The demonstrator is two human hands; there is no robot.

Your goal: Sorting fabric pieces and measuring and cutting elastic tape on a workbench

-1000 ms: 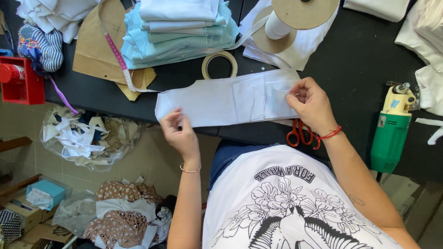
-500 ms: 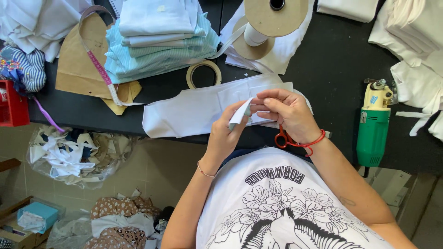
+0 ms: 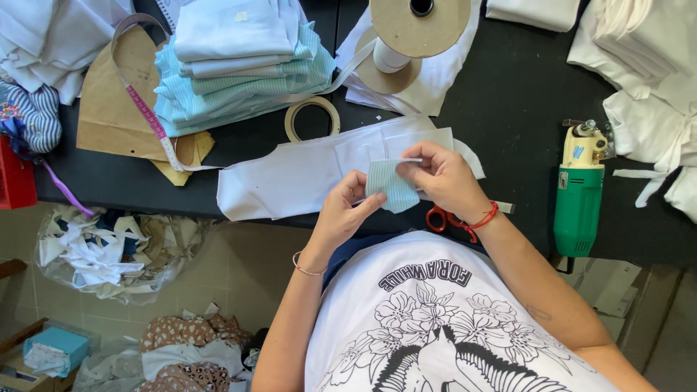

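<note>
Over black table (image 3: 508,109), both hands (image 3: 396,192) hold striped patch (image 3: 390,185) upright.

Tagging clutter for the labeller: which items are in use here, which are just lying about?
In use:
left hand
right hand
small blue striped fabric piece, held by both hands
white fabric piece beneath

Lying about:
red-handled scissors
green electric cutter
tape roll
measuring tape
folded striped stack

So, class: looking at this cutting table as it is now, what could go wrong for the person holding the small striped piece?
The white fabric panel overhangs the table edge and could slide off. The red-handled scissors lie under the right hand, where a wrist might catch them.
</note>
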